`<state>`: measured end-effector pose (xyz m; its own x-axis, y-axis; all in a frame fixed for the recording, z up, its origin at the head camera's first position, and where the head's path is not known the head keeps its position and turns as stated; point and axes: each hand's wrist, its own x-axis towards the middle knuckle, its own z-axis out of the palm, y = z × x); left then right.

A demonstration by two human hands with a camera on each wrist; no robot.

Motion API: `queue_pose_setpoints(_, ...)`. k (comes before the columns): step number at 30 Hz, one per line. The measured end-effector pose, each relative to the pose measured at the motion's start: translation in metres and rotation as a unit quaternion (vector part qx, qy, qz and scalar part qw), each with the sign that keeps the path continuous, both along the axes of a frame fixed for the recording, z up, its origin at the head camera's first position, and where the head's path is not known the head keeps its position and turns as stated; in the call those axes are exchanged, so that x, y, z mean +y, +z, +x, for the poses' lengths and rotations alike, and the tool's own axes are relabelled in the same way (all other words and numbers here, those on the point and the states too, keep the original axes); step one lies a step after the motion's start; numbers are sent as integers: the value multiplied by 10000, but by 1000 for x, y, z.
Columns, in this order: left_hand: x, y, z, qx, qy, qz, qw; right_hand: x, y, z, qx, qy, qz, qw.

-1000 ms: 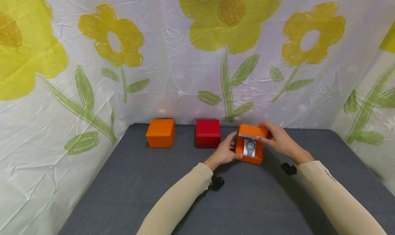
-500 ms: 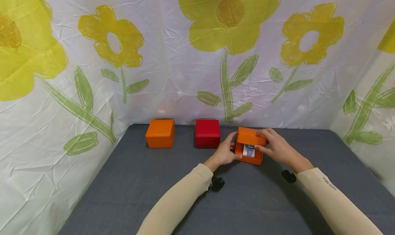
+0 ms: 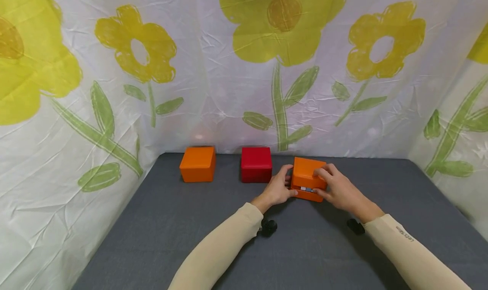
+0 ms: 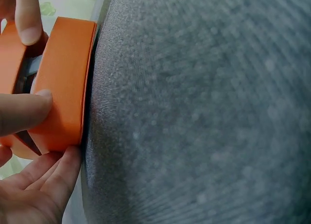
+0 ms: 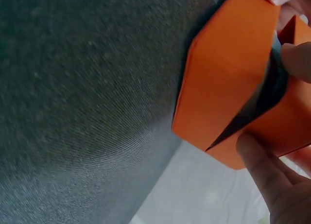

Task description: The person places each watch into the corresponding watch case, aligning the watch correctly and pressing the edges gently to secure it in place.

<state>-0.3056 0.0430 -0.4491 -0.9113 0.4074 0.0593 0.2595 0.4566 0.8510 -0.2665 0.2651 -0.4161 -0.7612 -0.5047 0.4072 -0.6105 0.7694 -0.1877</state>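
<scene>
An orange watch box (image 3: pixel 304 169) sits at the back right of the table in the head view, its hinged lid tilted and only a narrow gap left at the front. Through that gap a sliver of the grey watch (image 3: pixel 308 189) and its white cushion shows. My left hand (image 3: pixel 275 190) grips the lower part of the box, thumb on the front and fingers along the left side. The lid (image 5: pixel 299 112) is held by my right hand (image 3: pixel 341 192), with the thumb at its front edge. In the left wrist view, the base (image 4: pixel 65 88) stands on the table.
A closed red box (image 3: pixel 256 165) stands just left of my left hand, and another closed orange box (image 3: pixel 198 164) stands farther left. The dark grey table (image 3: pixel 160 226) ends at a flower-printed curtain (image 3: pixel 213 91) behind the boxes.
My right hand has brought the lid down and forward from well open to nearly closed, covering most of the watch. My left hand has stayed on the base.
</scene>
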Motion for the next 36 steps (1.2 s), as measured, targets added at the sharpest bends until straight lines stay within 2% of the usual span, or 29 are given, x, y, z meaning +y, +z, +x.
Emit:
queue_pose_setpoints(5, 0, 2, 2, 39, -57, 7, 10000, -2, -3, 2, 200, 13, 32, 9998)
queue_pose_setpoints(11, 2, 2, 4, 188, 37, -132, 9997, -4, -6, 7, -21, -252, 35, 9997)
queue_pose_setpoints(17, 0, 0, 3, 200, 138, -83, 9997, -8, -6, 10, -125, -336, 34, 9994)
queue_pose_setpoints(25, -2, -1, 3, 157, 128, 200, 9996, -12, -5, 16, -311, -487, -90, 9983)
queue_pose_setpoints(28, -2, 0, 4, 159, 137, 303, 9993, -11, -3, 18, -503, -570, -245, 9968)
queue_pose_setpoints(31, -2, 0, 5, 161, 132, 333, 9992, -8, -1, 20, -940, -771, -676, 9903)
queue_pose_setpoints(36, -4, 2, 6, 141, 176, 331, 9992, -2, 3, 24, -1813, -1133, -1534, 9648)
